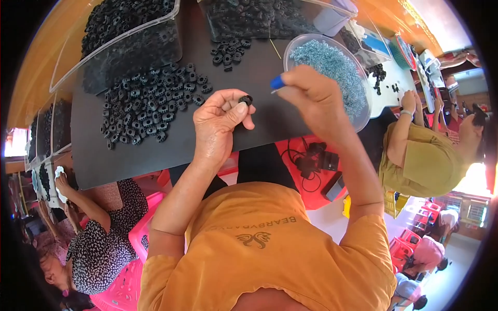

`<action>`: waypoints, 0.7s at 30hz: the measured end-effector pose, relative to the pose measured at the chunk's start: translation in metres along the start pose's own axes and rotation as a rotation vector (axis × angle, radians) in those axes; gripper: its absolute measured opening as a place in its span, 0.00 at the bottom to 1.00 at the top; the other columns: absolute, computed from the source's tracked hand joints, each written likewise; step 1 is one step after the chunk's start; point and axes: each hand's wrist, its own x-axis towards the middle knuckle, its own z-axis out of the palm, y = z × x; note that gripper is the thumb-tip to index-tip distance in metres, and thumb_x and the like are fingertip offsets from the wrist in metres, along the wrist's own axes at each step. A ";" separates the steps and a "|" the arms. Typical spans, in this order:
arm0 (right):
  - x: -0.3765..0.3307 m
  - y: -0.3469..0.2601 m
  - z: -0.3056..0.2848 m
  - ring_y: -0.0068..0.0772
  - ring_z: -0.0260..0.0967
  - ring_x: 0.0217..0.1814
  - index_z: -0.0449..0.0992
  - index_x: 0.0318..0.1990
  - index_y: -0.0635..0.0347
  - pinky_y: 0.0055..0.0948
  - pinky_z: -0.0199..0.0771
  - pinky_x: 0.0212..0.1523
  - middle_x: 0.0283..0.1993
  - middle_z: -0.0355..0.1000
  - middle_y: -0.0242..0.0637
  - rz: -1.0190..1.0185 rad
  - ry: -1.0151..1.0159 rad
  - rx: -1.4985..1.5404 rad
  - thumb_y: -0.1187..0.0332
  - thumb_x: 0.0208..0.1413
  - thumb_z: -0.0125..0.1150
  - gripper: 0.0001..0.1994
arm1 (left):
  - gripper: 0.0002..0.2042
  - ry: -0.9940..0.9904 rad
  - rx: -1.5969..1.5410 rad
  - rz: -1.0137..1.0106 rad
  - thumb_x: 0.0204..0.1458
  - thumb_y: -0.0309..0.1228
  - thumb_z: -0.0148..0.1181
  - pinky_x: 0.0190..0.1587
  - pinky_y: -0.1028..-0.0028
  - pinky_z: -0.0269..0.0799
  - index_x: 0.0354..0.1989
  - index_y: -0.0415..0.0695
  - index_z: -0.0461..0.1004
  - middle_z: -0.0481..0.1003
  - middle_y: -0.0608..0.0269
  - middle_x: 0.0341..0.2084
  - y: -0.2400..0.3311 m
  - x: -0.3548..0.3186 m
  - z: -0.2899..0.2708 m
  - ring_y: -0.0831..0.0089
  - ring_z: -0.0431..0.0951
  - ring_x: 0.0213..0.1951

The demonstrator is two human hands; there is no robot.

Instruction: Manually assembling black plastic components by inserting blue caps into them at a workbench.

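Note:
My left hand (219,116) is raised over the near part of the dark table, its thumb and fingers closed on a small black ridged plastic part (246,99). To its right, my right hand (314,96) hangs in front of the round tub, slightly blurred. A blue cover (277,82) sits on one of its fingertips, and a small shiny piece (275,92) shows pinched just below. Many similar black plastic parts (148,106) lie in a loose pile left of my left hand. The clear round tub (367,106) holds a heap of small shiny bluish pieces (329,62).
Clear bins (179,41) of black parts line the far side, near a smaller black cluster (228,53) and a thin yellowish stick (275,49). A red stool (316,194) with cables stands below the table. People sit close by on both sides.

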 end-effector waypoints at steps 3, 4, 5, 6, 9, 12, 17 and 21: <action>0.009 -0.016 0.017 0.46 0.67 0.33 0.71 0.30 0.64 0.38 0.67 0.33 0.28 0.70 0.44 -0.002 -0.064 -0.062 0.75 0.45 0.57 0.04 | 0.08 0.022 -0.034 -0.023 0.51 0.21 0.58 0.31 0.80 0.70 0.39 0.34 0.72 0.76 0.57 0.28 0.000 0.000 0.001 0.76 0.73 0.23; 0.012 -0.019 0.019 0.47 0.67 0.33 0.71 0.28 0.64 0.39 0.67 0.33 0.26 0.70 0.44 0.063 -0.103 -0.060 0.74 0.45 0.57 0.04 | 0.08 0.020 -0.030 -0.013 0.50 0.21 0.58 0.31 0.80 0.70 0.39 0.34 0.72 0.76 0.56 0.28 0.000 0.000 0.000 0.76 0.74 0.24; 0.013 -0.020 0.021 0.47 0.67 0.33 0.71 0.28 0.64 0.39 0.67 0.33 0.26 0.70 0.44 0.062 -0.106 -0.058 0.74 0.45 0.57 0.04 | 0.08 0.018 -0.027 -0.005 0.50 0.21 0.59 0.32 0.80 0.71 0.39 0.34 0.72 0.76 0.56 0.28 0.000 0.000 0.000 0.76 0.74 0.24; 0.013 -0.020 0.021 0.47 0.67 0.33 0.70 0.28 0.64 0.39 0.67 0.33 0.26 0.70 0.45 0.067 -0.115 -0.063 0.74 0.45 0.56 0.04 | 0.08 0.020 -0.030 -0.004 0.50 0.21 0.59 0.32 0.80 0.71 0.39 0.34 0.72 0.76 0.56 0.28 -0.001 0.000 0.000 0.76 0.74 0.24; 0.016 -0.022 0.021 0.48 0.67 0.33 0.70 0.27 0.64 0.39 0.67 0.33 0.25 0.70 0.45 0.073 -0.147 -0.089 0.73 0.45 0.56 0.04 | 0.09 0.027 -0.029 -0.001 0.50 0.21 0.59 0.32 0.80 0.71 0.40 0.34 0.72 0.76 0.56 0.28 -0.001 0.000 0.001 0.76 0.74 0.24; 0.020 -0.022 0.022 0.45 0.68 0.31 0.69 0.26 0.65 0.37 0.68 0.33 0.24 0.70 0.44 0.118 -0.205 -0.069 0.73 0.45 0.56 0.05 | 0.09 0.038 -0.012 0.020 0.50 0.21 0.59 0.33 0.80 0.71 0.40 0.34 0.72 0.76 0.56 0.28 0.000 -0.001 0.001 0.76 0.74 0.24; 0.020 -0.011 0.032 0.26 0.68 0.22 0.69 0.26 0.67 0.28 0.67 0.26 0.20 0.71 0.40 0.395 -0.246 0.293 0.71 0.47 0.58 0.07 | 0.08 0.022 -0.095 0.011 0.51 0.20 0.57 0.33 0.78 0.72 0.40 0.34 0.72 0.76 0.56 0.29 0.000 -0.001 -0.001 0.74 0.74 0.25; 0.026 -0.014 0.036 0.16 0.64 0.21 0.71 0.24 0.67 0.23 0.63 0.22 0.19 0.70 0.34 0.505 -0.215 0.449 0.70 0.48 0.61 0.09 | 0.07 0.027 -0.187 0.036 0.51 0.20 0.56 0.33 0.77 0.72 0.39 0.34 0.71 0.76 0.55 0.29 -0.001 0.000 -0.005 0.73 0.74 0.25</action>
